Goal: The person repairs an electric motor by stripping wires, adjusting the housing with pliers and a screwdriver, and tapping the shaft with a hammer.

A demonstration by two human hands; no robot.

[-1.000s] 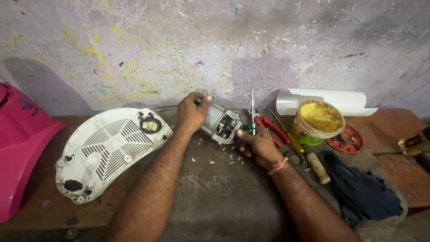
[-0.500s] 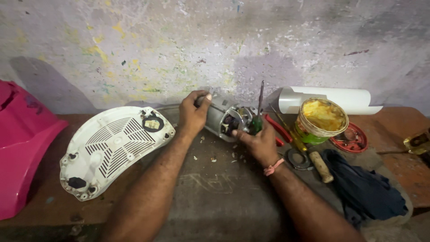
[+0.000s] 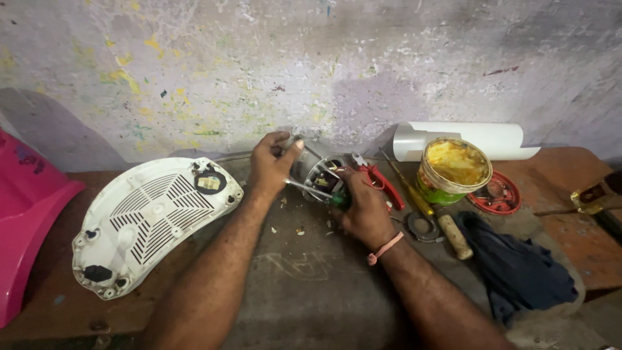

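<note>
Fingers: left hand (image 3: pixel 272 162) grips motor (image 3: pixel 317 172) | right hand (image 3: pixel 363 207) grips screwdriver (image 3: pixel 311 189) | yellow-filled green tin (image 3: pixel 453 170) (right)

On the table (image 3: pixel 311 285), a small motor (image 3: pixel 319 170) sits near the wall (image 3: pixel 311 58), between the left hand (image 3: pixel 272 162) and the right hand (image 3: pixel 363 207). A vented cover (image 3: pixel 149 220) lies to the left. Right of the motor lie pliers (image 3: pixel 379 181), then a tin (image 3: pixel 453 170) with a rolled sheet (image 3: pixel 512 139) behind it. A cloth (image 3: pixel 518 272) lies in front of the tin.
</note>
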